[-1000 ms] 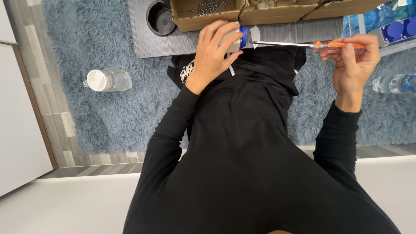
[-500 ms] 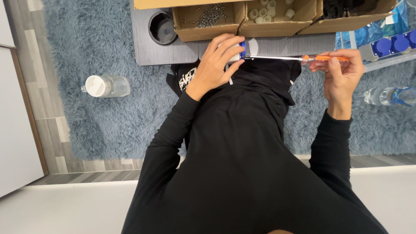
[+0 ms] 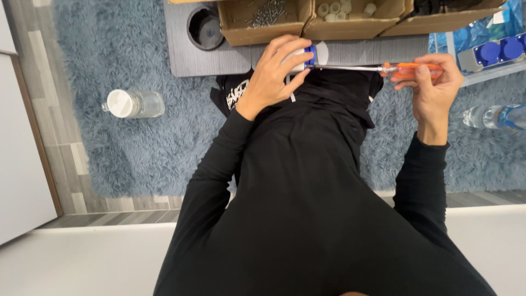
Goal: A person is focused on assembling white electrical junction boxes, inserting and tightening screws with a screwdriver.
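The left hand (image 3: 274, 74) grips a white-and-blue plastic socket part (image 3: 307, 55); the right hand (image 3: 433, 87) pinches an orange-handled screwdriver (image 3: 408, 68). The long metal blade may slip toward the fingers.

grey low table (image 3: 219, 60), cardboard boxes (image 3: 257, 27), blue rug (image 3: 137, 148), bottle (image 3: 134, 103)

Clutter on a grey board and a shaggy blue rug

Three open cardboard boxes (image 3: 257, 34) line the grey board's (image 3: 213, 60) far edge, holding metal screws (image 3: 268, 12) and pale plastic caps (image 3: 334, 7); a black round cup (image 3: 205, 27) sits at its left corner. On the rug (image 3: 137, 148), a white-capped jar (image 3: 133, 103) lies left, a clear bottle (image 3: 493, 116) right.
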